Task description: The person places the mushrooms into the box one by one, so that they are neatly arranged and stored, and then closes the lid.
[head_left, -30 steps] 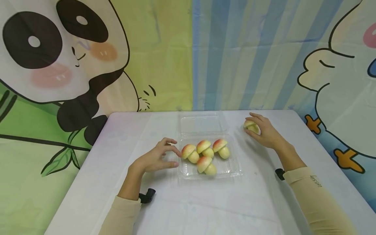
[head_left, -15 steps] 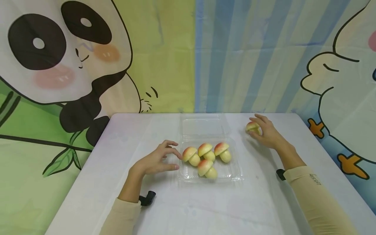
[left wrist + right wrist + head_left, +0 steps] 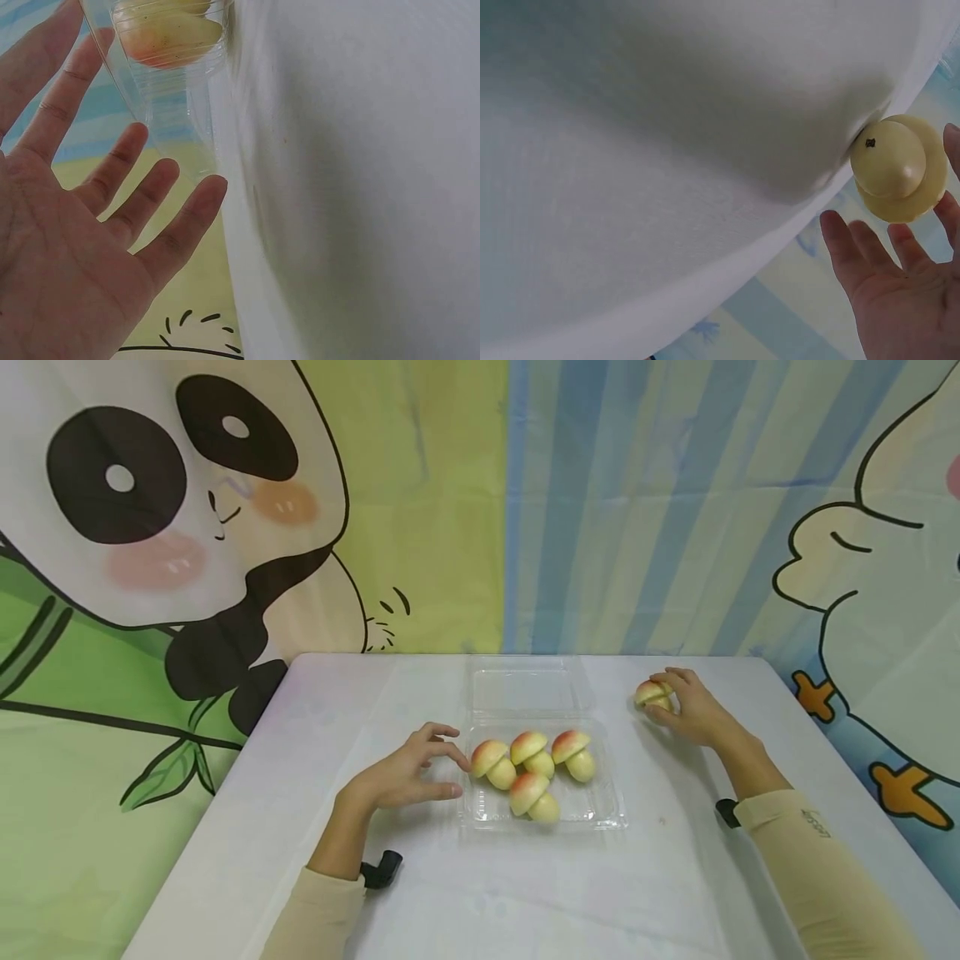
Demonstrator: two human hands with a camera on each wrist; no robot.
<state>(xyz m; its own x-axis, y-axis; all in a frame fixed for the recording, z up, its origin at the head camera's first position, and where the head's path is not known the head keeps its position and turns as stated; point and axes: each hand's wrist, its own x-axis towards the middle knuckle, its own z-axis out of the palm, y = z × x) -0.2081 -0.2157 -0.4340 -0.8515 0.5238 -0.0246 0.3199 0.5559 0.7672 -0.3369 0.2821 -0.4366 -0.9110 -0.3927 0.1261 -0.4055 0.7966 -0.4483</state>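
Observation:
My right hand (image 3: 693, 710) is at the table's back right, its fingers spread around a toy mushroom (image 3: 651, 693) with a yellow stem and a red-tinged cap. In the right wrist view this mushroom (image 3: 891, 161) stands on the cloth with its stem toward the camera. The fingers there look loose, and whether any touches the cap is unclear. My left hand (image 3: 405, 772) is held beside the left edge of a clear plastic box (image 3: 588, 818), its index fingertip at the rim. Inside the box lie several matching mushrooms (image 3: 573, 754). The left wrist view shows straight, spread fingers (image 3: 124, 154).
The box's lid (image 3: 525, 692) lies folded back behind it, flat on the white tablecloth (image 3: 555, 902). Behind the table hangs a curtain (image 3: 431, 510) with cartoon figures. A black wrist mount (image 3: 381, 870) shows under the left forearm.
My right hand has shifted slightly right, away from the mushroom, and more of its red cap shows. The mushroom keeps its place beside the box. The left hand stays; the head view drifts a little.

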